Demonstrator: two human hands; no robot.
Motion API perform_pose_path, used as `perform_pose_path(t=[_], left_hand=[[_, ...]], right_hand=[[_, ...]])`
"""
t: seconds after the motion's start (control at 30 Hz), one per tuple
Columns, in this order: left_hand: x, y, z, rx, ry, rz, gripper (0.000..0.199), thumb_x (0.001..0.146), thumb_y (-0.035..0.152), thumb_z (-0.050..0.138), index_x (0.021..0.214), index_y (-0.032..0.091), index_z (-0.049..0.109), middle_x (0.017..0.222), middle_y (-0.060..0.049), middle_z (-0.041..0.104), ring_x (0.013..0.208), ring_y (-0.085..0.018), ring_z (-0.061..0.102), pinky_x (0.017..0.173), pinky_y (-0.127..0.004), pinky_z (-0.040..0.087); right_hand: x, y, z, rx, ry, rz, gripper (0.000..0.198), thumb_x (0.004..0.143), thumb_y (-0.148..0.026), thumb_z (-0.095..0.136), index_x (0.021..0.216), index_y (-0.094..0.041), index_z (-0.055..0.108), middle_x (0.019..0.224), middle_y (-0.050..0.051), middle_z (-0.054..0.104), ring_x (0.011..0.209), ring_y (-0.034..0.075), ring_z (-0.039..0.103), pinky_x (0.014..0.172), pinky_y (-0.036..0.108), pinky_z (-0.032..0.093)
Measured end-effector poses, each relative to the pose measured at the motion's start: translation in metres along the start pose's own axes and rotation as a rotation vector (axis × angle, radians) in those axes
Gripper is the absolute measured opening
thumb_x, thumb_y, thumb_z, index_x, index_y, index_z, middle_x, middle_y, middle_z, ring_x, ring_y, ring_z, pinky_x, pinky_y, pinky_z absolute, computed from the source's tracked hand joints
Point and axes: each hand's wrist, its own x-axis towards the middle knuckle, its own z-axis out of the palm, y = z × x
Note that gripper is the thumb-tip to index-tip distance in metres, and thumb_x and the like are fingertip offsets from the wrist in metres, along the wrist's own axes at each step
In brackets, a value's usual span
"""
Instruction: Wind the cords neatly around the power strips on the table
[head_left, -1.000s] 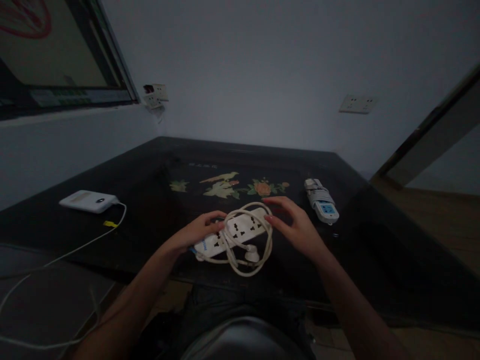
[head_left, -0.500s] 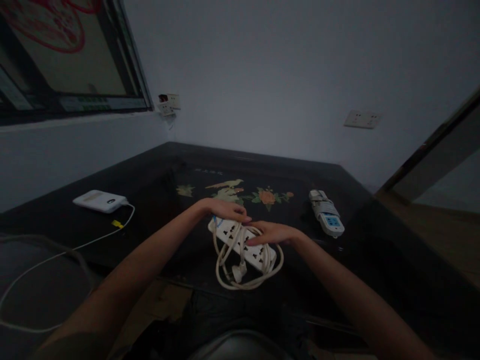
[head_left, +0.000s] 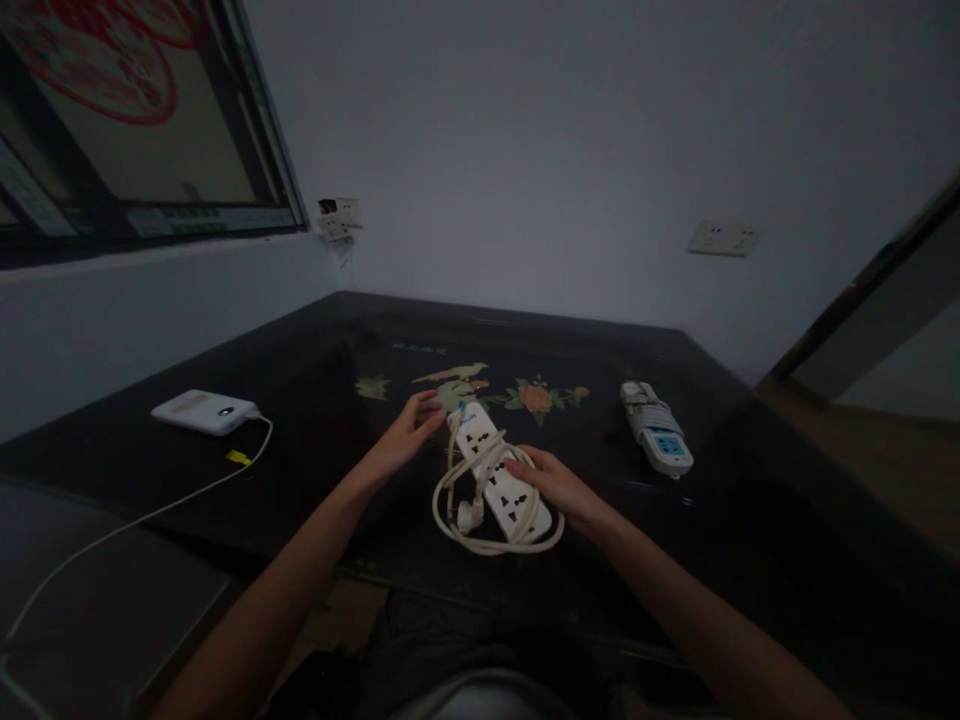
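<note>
A white power strip [head_left: 486,452] lies slanted in front of me on the black table, its far end pointing up and left. Its pale cord [head_left: 501,548] is looped loosely around it, and the plug [head_left: 470,515] rests at the strip's left side. My right hand [head_left: 553,482] grips the strip's right edge and some cord, thumb on top and the other fingers partly hidden. Just left of the strip's far end, my left hand [head_left: 411,428] is apart from it, fingers loosely bent with nothing in them.
A second power strip [head_left: 658,430], wrapped in its cord, lies to the right on the black table [head_left: 585,350]. At left is a white power bank [head_left: 202,411] with a white cable [head_left: 150,520] running off the table. Wall sockets [head_left: 724,238] are on the wall behind.
My left hand has let go of the strip and moved left. The strip has turned so that its far end points further away from me; my right hand stays on it.
</note>
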Motion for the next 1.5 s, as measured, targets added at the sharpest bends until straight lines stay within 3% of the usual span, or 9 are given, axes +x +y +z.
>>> perform_pose_path(t=[0.17, 0.3, 0.4, 0.57, 0.7, 0.9, 1.1, 1.23, 1.5], left_hand=[[-0.014, 0.005, 0.019, -0.356, -0.164, -0.183, 0.062, 0.080, 0.043, 0.064, 0.132, 0.020, 0.040, 0.119, -0.015, 0.062, 0.101, -0.025, 0.063, 0.082, -0.036, 0.052], [-0.012, 0.013, 0.034, -0.431, -0.245, -0.278, 0.042, 0.073, 0.035, 0.074, 0.105, 0.012, 0.060, 0.089, -0.011, 0.071, 0.070, -0.019, 0.066, 0.062, -0.027, 0.054], [-0.009, 0.013, 0.038, -0.491, -0.203, -0.332, 0.034, 0.069, 0.031, 0.077, 0.092, 0.010, 0.063, 0.079, -0.009, 0.071, 0.062, -0.017, 0.065, 0.057, -0.026, 0.054], [-0.008, 0.010, 0.036, -0.553, -0.098, -0.367, 0.031, 0.073, 0.029, 0.074, 0.095, 0.012, 0.061, 0.074, -0.007, 0.071, 0.056, -0.016, 0.064, 0.050, -0.024, 0.052], [-0.005, 0.007, 0.035, -0.579, -0.062, -0.407, 0.024, 0.079, 0.028, 0.068, 0.095, 0.012, 0.062, 0.068, -0.006, 0.069, 0.052, -0.015, 0.062, 0.047, -0.024, 0.050], [-0.001, -0.002, 0.033, -0.655, -0.052, -0.455, 0.026, 0.082, 0.034, 0.064, 0.098, 0.013, 0.062, 0.072, -0.006, 0.070, 0.057, -0.016, 0.064, 0.052, -0.025, 0.052], [0.000, -0.004, 0.036, -0.757, -0.060, -0.547, 0.025, 0.087, 0.036, 0.058, 0.096, 0.013, 0.063, 0.065, -0.004, 0.069, 0.051, -0.014, 0.064, 0.049, -0.023, 0.051], [0.001, -0.008, 0.036, -0.868, -0.128, -0.640, 0.032, 0.090, 0.041, 0.052, 0.093, 0.011, 0.063, 0.067, -0.006, 0.070, 0.055, -0.016, 0.066, 0.054, -0.025, 0.054], [0.000, -0.008, 0.034, -0.902, -0.157, -0.638, 0.032, 0.092, 0.038, 0.049, 0.097, 0.010, 0.063, 0.070, -0.007, 0.071, 0.057, -0.016, 0.067, 0.056, -0.025, 0.055]], right_hand=[[-0.005, -0.016, 0.009, 0.021, 0.049, -0.109, 0.045, 0.067, -0.051, 0.073, 0.094, -0.017, 0.061, 0.083, 0.001, 0.064, 0.072, 0.014, 0.058, 0.068, 0.026, 0.044], [-0.007, -0.024, 0.018, -0.094, 0.010, -0.206, 0.044, 0.070, -0.051, 0.072, 0.096, -0.017, 0.059, 0.086, 0.001, 0.062, 0.079, 0.016, 0.057, 0.073, 0.028, 0.045], [-0.009, -0.025, 0.021, -0.159, -0.007, -0.256, 0.045, 0.072, -0.053, 0.068, 0.096, -0.017, 0.058, 0.088, 0.002, 0.061, 0.085, 0.017, 0.057, 0.077, 0.030, 0.045], [-0.020, -0.025, 0.013, -0.043, 0.066, -0.172, 0.050, 0.078, -0.058, 0.060, 0.113, -0.023, 0.051, 0.092, 0.003, 0.062, 0.087, 0.018, 0.060, 0.077, 0.033, 0.049], [-0.036, -0.021, 0.000, -0.071, 0.175, -0.217, 0.048, 0.073, -0.049, 0.068, 0.108, -0.024, 0.049, 0.099, 0.004, 0.057, 0.085, 0.018, 0.061, 0.072, 0.032, 0.051], [-0.060, -0.019, -0.002, -0.391, 0.235, -0.226, 0.029, 0.078, -0.039, 0.063, 0.098, -0.022, 0.052, 0.093, 0.004, 0.058, 0.079, 0.017, 0.059, 0.059, 0.026, 0.047], [-0.065, -0.026, 0.005, -0.724, 0.282, -0.210, 0.040, 0.078, -0.041, 0.064, 0.112, -0.022, 0.057, 0.092, 0.006, 0.064, 0.072, 0.018, 0.059, 0.062, 0.030, 0.046], [-0.062, -0.030, 0.006, -0.625, 0.208, -0.201, 0.046, 0.077, -0.038, 0.065, 0.118, -0.019, 0.055, 0.093, 0.007, 0.065, 0.074, 0.018, 0.060, 0.062, 0.029, 0.047], [-0.061, -0.029, 0.010, -0.276, 0.078, -0.042, 0.070, 0.071, -0.034, 0.071, 0.133, -0.019, 0.042, 0.106, 0.009, 0.063, 0.090, 0.022, 0.062, 0.057, 0.028, 0.057]])
